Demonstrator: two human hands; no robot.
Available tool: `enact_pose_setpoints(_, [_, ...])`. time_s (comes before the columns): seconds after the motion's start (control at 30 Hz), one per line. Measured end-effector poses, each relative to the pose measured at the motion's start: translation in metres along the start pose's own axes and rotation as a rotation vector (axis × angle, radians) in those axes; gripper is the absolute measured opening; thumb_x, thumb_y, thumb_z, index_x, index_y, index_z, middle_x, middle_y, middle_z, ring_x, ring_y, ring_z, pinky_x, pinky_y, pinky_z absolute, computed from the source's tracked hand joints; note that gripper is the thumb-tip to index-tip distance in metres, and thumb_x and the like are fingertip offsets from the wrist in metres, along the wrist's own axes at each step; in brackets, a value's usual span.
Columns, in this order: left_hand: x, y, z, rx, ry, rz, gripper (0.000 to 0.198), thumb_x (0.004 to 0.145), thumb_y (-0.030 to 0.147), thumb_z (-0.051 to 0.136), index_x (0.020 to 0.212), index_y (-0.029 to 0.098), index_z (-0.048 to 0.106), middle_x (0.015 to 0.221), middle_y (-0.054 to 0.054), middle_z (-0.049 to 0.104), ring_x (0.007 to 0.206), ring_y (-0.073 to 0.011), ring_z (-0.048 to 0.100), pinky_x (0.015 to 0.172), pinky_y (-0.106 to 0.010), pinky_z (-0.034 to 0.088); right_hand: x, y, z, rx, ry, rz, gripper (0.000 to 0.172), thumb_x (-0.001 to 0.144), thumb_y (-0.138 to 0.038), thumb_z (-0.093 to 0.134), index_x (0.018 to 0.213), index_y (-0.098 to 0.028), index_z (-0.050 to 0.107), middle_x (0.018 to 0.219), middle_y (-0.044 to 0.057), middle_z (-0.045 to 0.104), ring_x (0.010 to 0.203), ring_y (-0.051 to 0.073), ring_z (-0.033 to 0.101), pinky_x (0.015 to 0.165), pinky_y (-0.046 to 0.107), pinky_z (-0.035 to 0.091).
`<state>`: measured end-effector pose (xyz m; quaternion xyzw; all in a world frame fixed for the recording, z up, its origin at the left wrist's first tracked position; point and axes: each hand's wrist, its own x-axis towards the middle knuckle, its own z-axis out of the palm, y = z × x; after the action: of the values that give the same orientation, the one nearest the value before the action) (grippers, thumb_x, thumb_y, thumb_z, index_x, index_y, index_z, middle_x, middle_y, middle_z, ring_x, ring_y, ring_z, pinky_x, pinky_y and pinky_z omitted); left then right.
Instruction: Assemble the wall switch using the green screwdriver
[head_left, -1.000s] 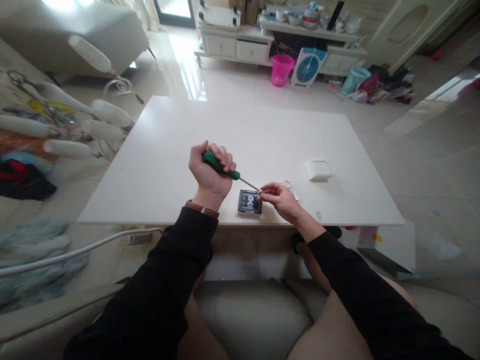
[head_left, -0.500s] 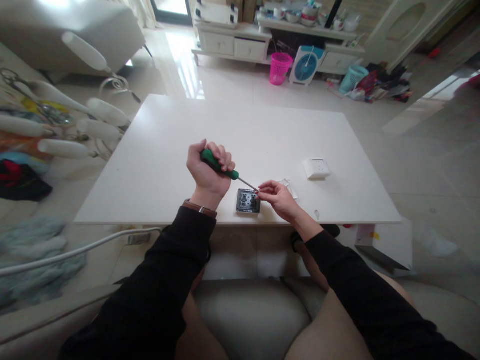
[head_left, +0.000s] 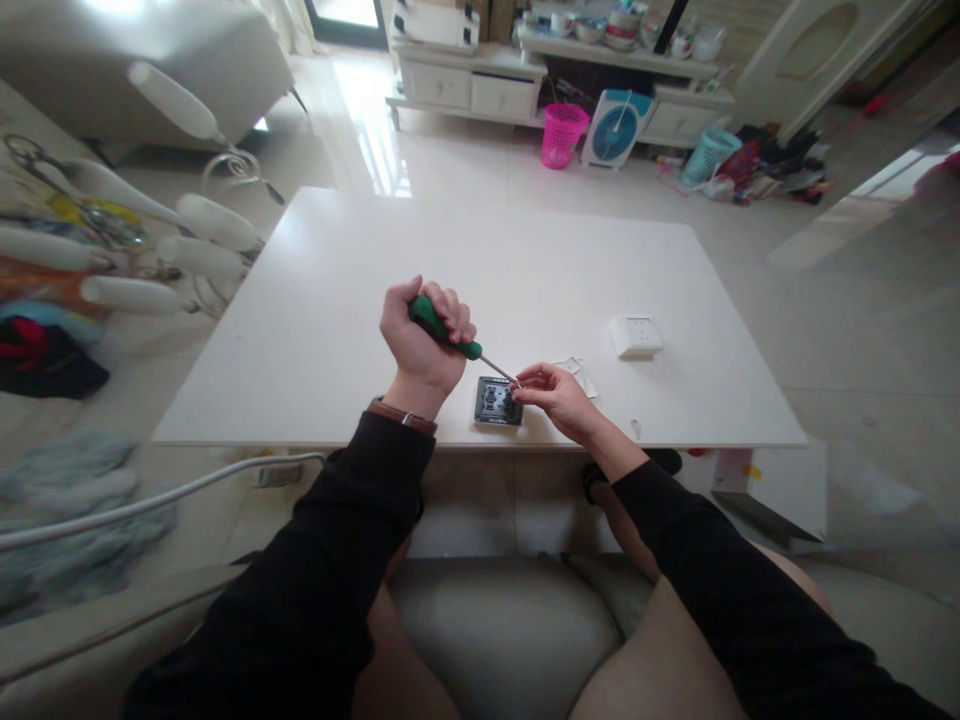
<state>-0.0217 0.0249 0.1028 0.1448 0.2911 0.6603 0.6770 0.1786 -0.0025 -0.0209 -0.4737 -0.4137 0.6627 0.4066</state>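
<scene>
My left hand (head_left: 424,335) is wrapped round the green handle of a screwdriver (head_left: 471,349), whose shaft slants down to the right. At the shaft's tip, my right hand (head_left: 555,398) has its thumb and fingers pinched together. Whatever small thing may be between those fingertips is too small to make out. Just below the tip lies a square socket (head_left: 489,412) with its dark inner side up, close to the table's near edge. The right fingertips are over its right-hand corner.
On the white table (head_left: 450,230), a white boxed wall socket (head_left: 636,337) stands to the right. Flat clear-looking pieces (head_left: 583,378) lie behind my right hand. A small item (head_left: 636,428) sits near the front edge. White lamp arms (head_left: 217,222) reach in at the left.
</scene>
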Motion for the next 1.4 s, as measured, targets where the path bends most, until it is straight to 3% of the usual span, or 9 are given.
enact_pose_setpoints(0.23, [0.000,0.000,0.002,0.032,-0.046,0.029,0.063,0.099,0.052,0.053,0.048,0.020,0.037,0.043,0.004,0.034,0.035,-0.0071,0.033,0.036,-0.022,0.028,-0.001,-0.001,-0.001,-0.173,0.030,-0.033,0.040,0.058,-0.029,0.092,0.090,-0.020,0.070,0.096,0.002,0.077,0.082,0.016,0.069,0.083,0.035,0.055])
enact_pose_setpoints(0.33, [0.001,0.000,0.002,0.061,-0.071,0.048,0.063,0.100,0.052,0.052,0.048,0.020,0.037,0.042,0.003,0.034,0.035,-0.0073,0.033,0.036,-0.023,0.028,-0.002,-0.003,-0.005,-0.477,0.093,-0.138,0.032,0.068,-0.032,0.084,0.094,-0.020,0.069,0.099,0.004,0.074,0.079,0.017,0.067,0.077,0.036,0.055])
enact_pose_setpoints(0.4, [0.002,-0.001,0.001,0.083,-0.086,0.057,0.064,0.101,0.053,0.051,0.047,0.020,0.037,0.042,0.003,0.034,0.034,-0.0072,0.034,0.036,-0.023,0.027,-0.002,-0.001,-0.007,-0.731,0.113,-0.255,0.033,0.072,-0.034,0.083,0.099,-0.020,0.070,0.105,0.008,0.072,0.090,0.022,0.067,0.081,0.040,0.057])
enact_pose_setpoints(0.47, [0.002,-0.002,0.001,0.098,-0.095,0.069,0.065,0.101,0.054,0.051,0.047,0.021,0.037,0.043,0.003,0.035,0.034,-0.0071,0.034,0.036,-0.024,0.027,-0.002,0.005,-0.008,-0.933,0.084,-0.358,0.049,0.070,-0.036,0.089,0.112,-0.019,0.070,0.119,0.012,0.069,0.111,0.030,0.066,0.098,0.049,0.056])
enact_pose_setpoints(0.57, [0.002,-0.003,0.001,0.116,-0.107,0.091,0.065,0.101,0.055,0.052,0.047,0.021,0.037,0.042,0.003,0.036,0.034,-0.0071,0.034,0.036,-0.024,0.026,-0.002,0.018,-0.008,-1.093,0.011,-0.394,0.085,0.063,-0.044,0.096,0.135,-0.016,0.061,0.143,0.020,0.059,0.139,0.038,0.053,0.121,0.059,0.041])
enact_pose_setpoints(0.63, [0.002,-0.004,0.002,0.123,-0.112,0.105,0.066,0.101,0.055,0.052,0.047,0.021,0.037,0.042,0.003,0.036,0.034,-0.0072,0.034,0.036,-0.024,0.026,-0.002,0.026,-0.007,-1.131,-0.006,-0.367,0.100,0.062,-0.047,0.097,0.145,-0.014,0.054,0.153,0.023,0.052,0.147,0.039,0.047,0.125,0.059,0.036])
enact_pose_setpoints(0.73, [0.001,-0.005,0.003,0.119,-0.101,0.115,0.066,0.101,0.055,0.053,0.047,0.021,0.037,0.041,0.003,0.036,0.034,-0.0073,0.034,0.036,-0.025,0.026,-0.001,0.033,-0.004,-1.138,-0.032,-0.376,0.105,0.065,-0.046,0.096,0.152,-0.015,0.047,0.157,0.023,0.049,0.149,0.038,0.045,0.127,0.057,0.035])
enact_pose_setpoints(1.1, [-0.001,-0.001,0.003,0.116,-0.089,0.119,0.065,0.103,0.049,0.051,0.046,0.020,0.038,0.040,0.003,0.036,0.033,-0.0073,0.035,0.036,-0.023,0.025,0.008,0.031,0.013,-1.193,-0.083,-0.325,0.091,0.070,-0.039,0.091,0.149,-0.017,0.051,0.137,0.017,0.059,0.131,0.035,0.056,0.115,0.051,0.047])
enact_pose_setpoints(1.4, [-0.002,0.001,0.002,0.135,-0.095,0.132,0.065,0.103,0.051,0.050,0.046,0.020,0.037,0.040,0.003,0.035,0.034,-0.0074,0.035,0.036,-0.024,0.026,0.004,0.025,0.008,-1.228,0.031,-0.390,0.081,0.072,-0.033,0.086,0.147,-0.022,0.056,0.130,0.012,0.058,0.119,0.033,0.055,0.112,0.050,0.047])
